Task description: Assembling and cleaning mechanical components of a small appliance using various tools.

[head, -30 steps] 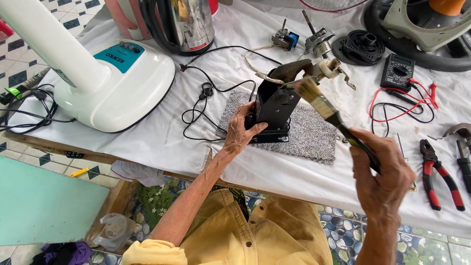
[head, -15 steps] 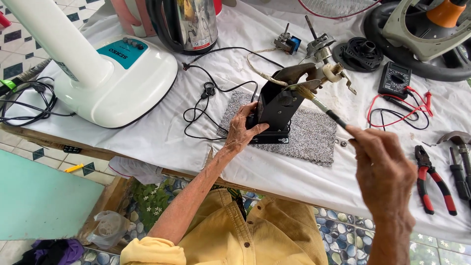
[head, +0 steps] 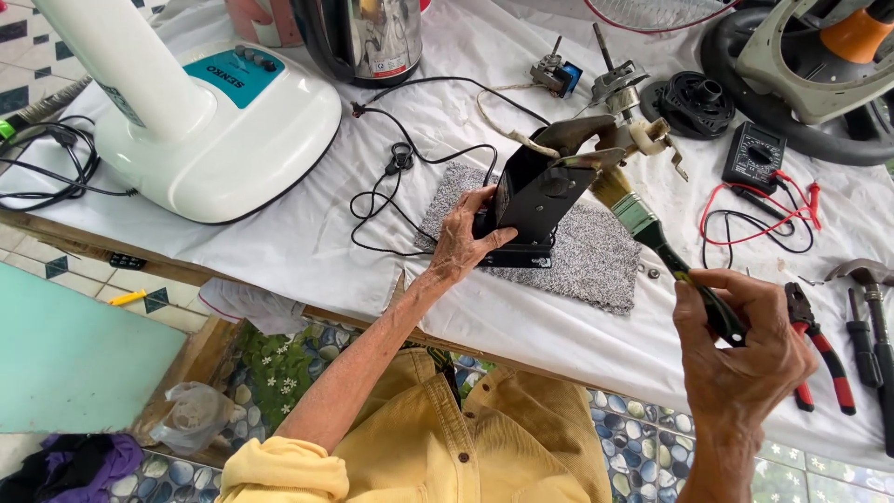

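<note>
My left grip (head: 466,244) clasps a black metal housing (head: 535,200), boxy, tilted back on its base, standing on a grey mat (head: 596,251) on the table. Bare metal parts and a white knob stick out at its top. My right grip (head: 745,359) is closed round the dark handle of a brush (head: 652,228); it slants up to the left, green ferrule and pale bristles touching the housing's upper right edge.
</note>
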